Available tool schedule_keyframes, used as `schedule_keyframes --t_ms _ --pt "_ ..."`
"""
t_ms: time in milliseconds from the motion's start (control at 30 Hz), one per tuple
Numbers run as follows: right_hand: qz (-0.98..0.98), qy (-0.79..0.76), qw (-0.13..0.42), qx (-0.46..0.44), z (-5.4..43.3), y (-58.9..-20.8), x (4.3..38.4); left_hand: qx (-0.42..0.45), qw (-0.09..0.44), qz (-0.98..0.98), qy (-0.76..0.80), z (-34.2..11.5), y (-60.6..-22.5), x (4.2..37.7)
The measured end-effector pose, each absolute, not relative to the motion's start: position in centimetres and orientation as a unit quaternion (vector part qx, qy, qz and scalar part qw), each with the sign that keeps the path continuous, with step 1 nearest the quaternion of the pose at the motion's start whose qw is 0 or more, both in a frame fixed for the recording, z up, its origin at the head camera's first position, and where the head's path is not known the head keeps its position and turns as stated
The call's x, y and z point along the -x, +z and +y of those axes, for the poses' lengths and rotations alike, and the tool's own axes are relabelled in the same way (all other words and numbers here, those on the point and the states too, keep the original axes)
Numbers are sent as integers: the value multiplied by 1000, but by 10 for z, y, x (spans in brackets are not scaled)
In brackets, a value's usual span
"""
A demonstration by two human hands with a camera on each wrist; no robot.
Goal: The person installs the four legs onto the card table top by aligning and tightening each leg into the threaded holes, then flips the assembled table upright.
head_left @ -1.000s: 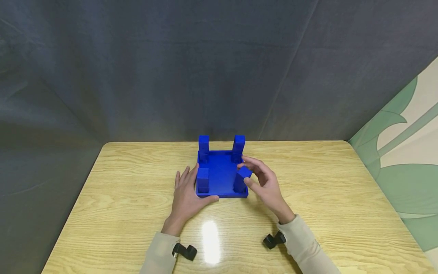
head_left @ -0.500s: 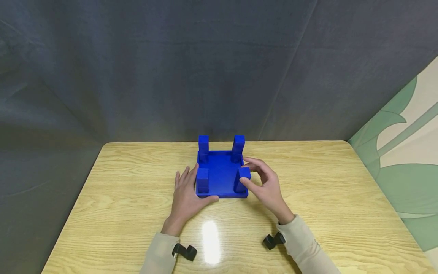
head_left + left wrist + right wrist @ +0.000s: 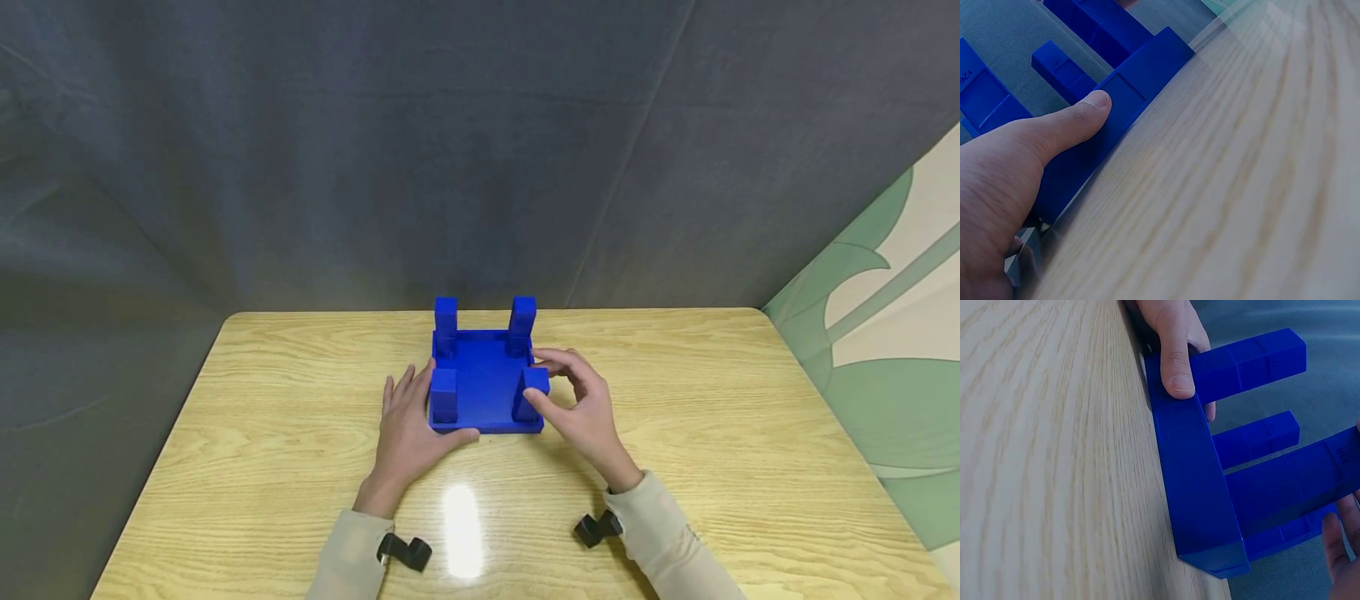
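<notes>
A blue square tray-like base (image 3: 483,379) lies on the table with an upright square leg at each corner. My right hand (image 3: 588,412) pinches the near right leg (image 3: 537,377) near its top between thumb and fingers; the leg stands in its corner. At the near left corner, my left hand (image 3: 405,442) braces the base with fingers and thumb extended. Its thumb (image 3: 1085,115) presses along the front wall (image 3: 1125,94), and its fingers lie by the left side. The near left leg (image 3: 444,396) rises beside this hand. In the right wrist view, the held leg (image 3: 1297,478) juts from the base.
Wood-grain table (image 3: 300,400) surrounds the base. Behind it hangs a dark grey curtain (image 3: 450,167). On the right is a panel with a green leaf pattern (image 3: 900,400). Black wrist-worn devices (image 3: 405,552) sit at both cuffs.
The near right leg, turned askew a second ago, has rotated to line up with the base. My right fingers and thumb shifted slightly with it. The left hand has stayed put.
</notes>
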State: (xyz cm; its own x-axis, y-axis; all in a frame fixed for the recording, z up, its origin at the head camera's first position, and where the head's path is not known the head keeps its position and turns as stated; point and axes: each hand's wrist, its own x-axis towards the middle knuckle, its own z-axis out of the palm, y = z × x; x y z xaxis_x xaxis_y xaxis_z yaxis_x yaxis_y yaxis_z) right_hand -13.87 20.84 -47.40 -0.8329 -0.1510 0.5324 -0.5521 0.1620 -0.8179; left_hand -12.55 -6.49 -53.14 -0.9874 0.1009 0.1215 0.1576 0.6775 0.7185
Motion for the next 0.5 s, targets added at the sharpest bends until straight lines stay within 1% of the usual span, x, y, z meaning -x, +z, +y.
schedule_keyframes --t_ms 200,500 --pt "-750 596 173 -230 209 -472 138 73 38 -914 -398 -65 -531 125" --pt "-737 617 158 -226 210 -476 140 71 40 -913 -400 -65 -533 125"
